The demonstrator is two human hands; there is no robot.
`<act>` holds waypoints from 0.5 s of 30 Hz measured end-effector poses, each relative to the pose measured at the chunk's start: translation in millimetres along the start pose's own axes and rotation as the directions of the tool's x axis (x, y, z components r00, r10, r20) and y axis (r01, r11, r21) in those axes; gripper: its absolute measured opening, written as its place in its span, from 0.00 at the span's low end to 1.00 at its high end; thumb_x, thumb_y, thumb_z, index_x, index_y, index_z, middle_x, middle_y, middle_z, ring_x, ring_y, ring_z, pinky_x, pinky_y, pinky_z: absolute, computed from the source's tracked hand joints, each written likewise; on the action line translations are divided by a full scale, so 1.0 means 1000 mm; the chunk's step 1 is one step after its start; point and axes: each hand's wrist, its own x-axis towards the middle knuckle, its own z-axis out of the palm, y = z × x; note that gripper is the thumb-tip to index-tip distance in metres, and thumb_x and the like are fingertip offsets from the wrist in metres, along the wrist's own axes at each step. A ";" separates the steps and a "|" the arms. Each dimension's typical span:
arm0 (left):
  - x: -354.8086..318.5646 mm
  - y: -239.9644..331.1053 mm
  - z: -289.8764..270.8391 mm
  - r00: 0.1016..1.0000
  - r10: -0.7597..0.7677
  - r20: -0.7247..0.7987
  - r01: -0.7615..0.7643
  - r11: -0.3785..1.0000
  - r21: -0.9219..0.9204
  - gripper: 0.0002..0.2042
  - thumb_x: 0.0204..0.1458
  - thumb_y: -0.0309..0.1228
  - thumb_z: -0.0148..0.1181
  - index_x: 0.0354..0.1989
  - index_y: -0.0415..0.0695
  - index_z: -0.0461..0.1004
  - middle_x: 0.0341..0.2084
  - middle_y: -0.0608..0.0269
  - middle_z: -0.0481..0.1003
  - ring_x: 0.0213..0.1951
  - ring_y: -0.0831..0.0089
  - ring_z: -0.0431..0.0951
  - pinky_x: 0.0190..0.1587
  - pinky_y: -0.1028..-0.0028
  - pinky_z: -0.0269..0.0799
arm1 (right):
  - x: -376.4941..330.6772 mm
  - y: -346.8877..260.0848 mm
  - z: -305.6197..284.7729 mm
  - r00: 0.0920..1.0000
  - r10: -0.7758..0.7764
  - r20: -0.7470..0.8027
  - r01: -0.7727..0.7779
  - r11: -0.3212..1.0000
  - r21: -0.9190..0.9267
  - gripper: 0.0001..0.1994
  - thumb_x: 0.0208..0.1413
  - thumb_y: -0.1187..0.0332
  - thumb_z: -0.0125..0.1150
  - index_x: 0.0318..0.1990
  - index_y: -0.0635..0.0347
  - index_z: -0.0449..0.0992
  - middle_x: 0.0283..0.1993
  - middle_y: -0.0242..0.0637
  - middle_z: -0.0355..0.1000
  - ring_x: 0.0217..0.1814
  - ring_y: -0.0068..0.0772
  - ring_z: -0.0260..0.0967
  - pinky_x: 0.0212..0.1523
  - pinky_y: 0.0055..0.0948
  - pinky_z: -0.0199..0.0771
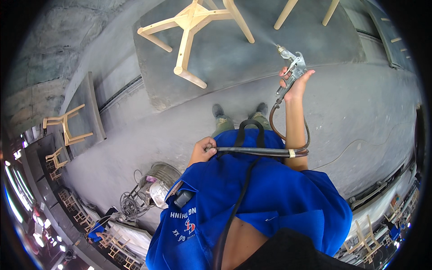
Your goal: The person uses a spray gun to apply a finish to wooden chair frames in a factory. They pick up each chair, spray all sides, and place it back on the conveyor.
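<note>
My right hand point(297, 85) is wrapped round the handle of a metal spray gun point(293, 67), raised in front of me on the right. A pale mist leaves its nozzle toward a light wooden chair frame point(191, 24), which rests legs outward on a dark grey board point(180, 81). Held at my waist by my left hand point(204, 150) is a bundle of dark hoses point(252, 151), its fingers closed round the end. Light tape binds the bundle near my right forearm. One brown hose point(272, 118) loops up to the base of the gun.
Two wooden legs point(285, 14) of another piece stand at the far right of the board. A metal bucket point(164, 173) with bags and coiled cable sits at my left. More wooden frames point(67, 125) stand further left. A thin hose point(355, 141) trails over the floor at right.
</note>
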 end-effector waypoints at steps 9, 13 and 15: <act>0.015 0.025 -0.053 0.998 0.054 -0.012 -0.054 0.999 0.004 0.07 0.56 0.31 0.62 0.34 0.41 0.73 0.26 0.73 0.73 0.32 0.83 0.69 0.39 0.79 0.65 | -0.046 0.050 0.040 0.998 0.046 -0.049 -0.055 0.981 -0.186 0.41 0.62 0.25 0.25 0.44 0.59 0.69 0.28 0.38 0.73 0.26 0.31 0.71 0.16 0.24 0.56; 0.021 0.022 -0.070 0.995 0.015 0.102 -0.022 0.998 0.067 0.09 0.57 0.35 0.61 0.35 0.41 0.74 0.27 0.72 0.73 0.34 0.81 0.71 0.42 0.77 0.67 | -0.068 0.070 0.051 0.996 0.076 -0.042 -0.085 0.940 -0.331 0.43 0.61 0.25 0.25 0.44 0.60 0.70 0.28 0.39 0.73 0.27 0.29 0.71 0.16 0.22 0.57; 0.027 0.022 -0.075 0.995 0.035 0.095 -0.040 0.997 0.058 0.08 0.56 0.34 0.63 0.35 0.42 0.75 0.26 0.71 0.74 0.32 0.81 0.71 0.40 0.77 0.67 | -0.078 0.073 0.054 0.994 0.101 0.045 -0.082 0.943 -0.322 0.44 0.60 0.24 0.23 0.46 0.60 0.69 0.28 0.38 0.73 0.27 0.28 0.71 0.15 0.21 0.57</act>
